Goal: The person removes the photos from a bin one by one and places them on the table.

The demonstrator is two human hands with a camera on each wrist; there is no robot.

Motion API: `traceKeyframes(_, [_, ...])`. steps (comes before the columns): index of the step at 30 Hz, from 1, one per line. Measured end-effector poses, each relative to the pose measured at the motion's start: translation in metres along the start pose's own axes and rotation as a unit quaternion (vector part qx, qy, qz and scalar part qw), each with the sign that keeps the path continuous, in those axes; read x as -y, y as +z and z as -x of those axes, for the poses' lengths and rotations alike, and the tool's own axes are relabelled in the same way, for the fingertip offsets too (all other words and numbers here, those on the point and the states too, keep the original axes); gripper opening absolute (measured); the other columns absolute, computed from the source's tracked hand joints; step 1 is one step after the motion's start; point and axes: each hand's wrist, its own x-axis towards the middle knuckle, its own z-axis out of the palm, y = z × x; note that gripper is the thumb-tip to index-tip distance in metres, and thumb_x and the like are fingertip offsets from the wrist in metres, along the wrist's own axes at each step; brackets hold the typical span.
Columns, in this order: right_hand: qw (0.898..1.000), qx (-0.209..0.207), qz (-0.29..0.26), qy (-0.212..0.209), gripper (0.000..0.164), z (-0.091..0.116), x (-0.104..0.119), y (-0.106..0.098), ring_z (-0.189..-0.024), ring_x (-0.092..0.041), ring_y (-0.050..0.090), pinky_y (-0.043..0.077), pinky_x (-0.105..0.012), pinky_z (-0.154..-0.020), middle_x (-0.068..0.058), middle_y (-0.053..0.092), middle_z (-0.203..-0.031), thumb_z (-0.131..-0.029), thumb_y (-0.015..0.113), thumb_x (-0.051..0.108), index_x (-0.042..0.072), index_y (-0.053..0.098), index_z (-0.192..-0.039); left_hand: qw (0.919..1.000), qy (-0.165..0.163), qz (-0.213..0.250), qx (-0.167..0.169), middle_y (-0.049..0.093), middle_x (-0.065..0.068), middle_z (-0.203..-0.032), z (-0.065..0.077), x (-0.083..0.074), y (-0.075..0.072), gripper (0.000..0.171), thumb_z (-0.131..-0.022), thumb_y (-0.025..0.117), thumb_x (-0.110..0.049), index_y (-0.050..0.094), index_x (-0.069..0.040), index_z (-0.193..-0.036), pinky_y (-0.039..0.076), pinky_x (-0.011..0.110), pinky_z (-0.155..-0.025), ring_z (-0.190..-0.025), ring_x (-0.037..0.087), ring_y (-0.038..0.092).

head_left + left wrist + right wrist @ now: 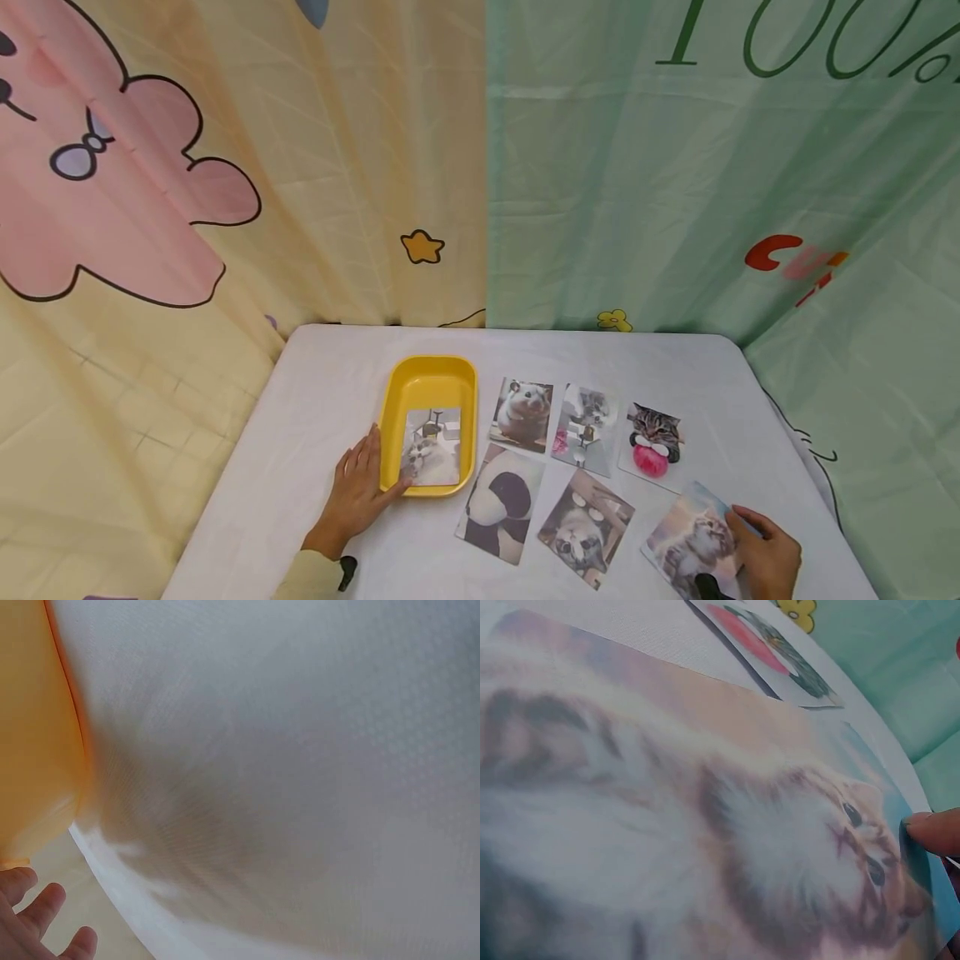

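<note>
On the left stands a yellow tray (470, 433) with a picture card of a pale cat (430, 450) lying inside. My left hand (358, 492) rests against the tray's left side, fingers extended and thumb at the front rim. In the left wrist view, part of the tray (37, 735) and several fingertips (43, 907) show. At the front right, my right hand (768, 550) pinches the edge of a kitten picture card (693, 542). The right wrist view shows the thumb (934, 831) on top of this card (780, 825); the other fingers are mostly hidden.
Between tray and right hand lie cards: a hamster (522, 414), a grey cat with a drink (585, 425), a tabby with a pink ball (654, 442), a black-and-white picture (501, 504) and an upside-down cat (587, 529). Curtains (600, 208) hang behind the white table (315, 392).
</note>
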Motion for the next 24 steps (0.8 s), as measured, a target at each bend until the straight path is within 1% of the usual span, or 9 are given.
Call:
traceKeyframes(4, [0.999, -0.024, 0.009, -0.019, 0.041, 0.001, 0.001, 0.003, -0.06, 0.006, 0.049, 0.042, -0.017, -0.048, 0.024, 0.056, -0.067, -0.085, 0.069, 0.022, -0.004, 0.066, -0.116, 1.0, -0.005, -0.004, 0.005, 0.017, 0.025, -0.156, 0.0, -0.001, -0.001, 0.1, -0.088, 0.057, -0.055, 0.009, 0.009, -0.15, 0.011, 0.059, -0.112, -0.139, 0.041, 0.022])
traceKeyframes(7, [0.998, -0.052, 0.011, -0.04, 0.041, 0.003, 0.005, 0.008, -0.083, -0.01, 0.058, 0.049, -0.026, -0.072, 0.023, 0.054, -0.072, -0.087, 0.065, 0.022, -0.004, 0.064, -0.119, 0.9999, -0.008, -0.008, 0.011, 0.017, 0.025, -0.157, 0.0, -0.001, -0.001, 0.101, -0.088, 0.057, -0.055, 0.009, 0.009, -0.15, 0.011, 0.059, -0.112, -0.139, 0.04, 0.022])
traceKeyframes(8, [0.997, -0.061, 0.011, -0.047, 0.041, 0.005, 0.007, 0.011, -0.093, -0.016, 0.057, 0.048, -0.032, -0.081, 0.02, 0.056, -0.075, -0.088, 0.064, 0.022, -0.004, 0.064, -0.12, 0.9999, -0.008, -0.008, 0.012, 0.017, 0.025, -0.157, 0.0, -0.001, -0.001, 0.101, -0.088, 0.057, -0.055, 0.009, 0.009, -0.15, 0.011, 0.059, -0.112, -0.139, 0.04, 0.022])
traceKeyframes(10, [0.995, -0.067, 0.006, -0.072, 0.04, 0.009, 0.013, 0.018, -0.111, -0.032, 0.051, 0.042, -0.047, -0.094, 0.003, 0.064, -0.09, -0.089, 0.063, 0.021, -0.005, 0.063, -0.12, 0.9998, -0.009, -0.009, 0.014, 0.017, 0.025, -0.157, 0.0, -0.001, -0.001, 0.101, -0.089, 0.057, -0.055, 0.009, 0.009, -0.15, 0.011, 0.059, -0.112, -0.14, 0.04, 0.022])
traceKeyframes(12, [0.993, -0.063, 0.001, -0.099, 0.038, 0.014, 0.022, 0.026, -0.119, -0.036, 0.047, 0.037, -0.052, -0.099, -0.012, 0.063, -0.108, -0.09, 0.062, 0.02, -0.005, 0.063, -0.119, 0.9998, -0.01, -0.009, 0.016, 0.016, 0.024, -0.157, 0.0, -0.001, -0.001, 0.101, -0.089, 0.056, -0.056, 0.009, 0.009, -0.15, 0.011, 0.059, -0.113, -0.14, 0.04, 0.022])
traceKeyframes(14, [0.99, -0.049, -0.002, -0.131, 0.036, 0.017, 0.033, 0.035, -0.112, -0.031, 0.052, 0.043, -0.042, -0.092, -0.017, 0.064, -0.112, -0.09, 0.064, 0.021, -0.004, 0.066, -0.116, 0.9998, -0.009, -0.009, 0.013, 0.017, 0.025, -0.157, 0.0, -0.001, -0.001, 0.101, -0.089, 0.056, -0.056, 0.009, 0.009, -0.15, 0.012, 0.059, -0.112, -0.14, 0.041, 0.022])
traceKeyframes(18, [0.978, 0.002, -0.047, -0.205, 0.029, 0.019, 0.054, 0.058, -0.088, -0.002, 0.06, 0.047, -0.011, -0.072, 0.008, 0.069, -0.09, -0.089, 0.07, 0.021, -0.002, 0.07, -0.107, 0.9999, -0.005, -0.01, 0.002, 0.018, 0.025, -0.156, 0.0, 0.0, 0.0, 0.1, -0.089, 0.056, -0.055, 0.01, 0.009, -0.15, 0.013, 0.06, -0.112, -0.139, 0.041, 0.024])
traceKeyframes(21, [0.964, 0.051, -0.081, -0.25, 0.025, 0.024, 0.072, 0.079, -0.074, 0.01, 0.058, 0.046, -0.005, -0.066, 0.012, 0.069, -0.085, -0.087, 0.071, 0.014, -0.005, 0.07, -0.105, 1.0, -0.002, -0.009, -0.002, 0.019, 0.025, -0.156, 0.0, 0.0, 0.001, 0.1, -0.089, 0.057, -0.055, 0.011, 0.009, -0.15, 0.013, 0.06, -0.112, -0.138, 0.041, 0.024])
traceKeyframes(24, [0.956, 0.101, -0.08, -0.265, 0.025, 0.036, 0.093, 0.105, -0.073, 0.009, 0.058, 0.047, -0.007, -0.067, -0.002, 0.072, -0.09, -0.087, 0.07, 0.008, -0.008, 0.068, -0.107, 1.0, -0.001, -0.004, 0.0, 0.019, 0.024, -0.156, 0.0, 0.0, 0.001, 0.1, -0.088, 0.058, -0.055, 0.012, 0.009, -0.149, 0.013, 0.059, -0.112, -0.139, 0.04, 0.024])
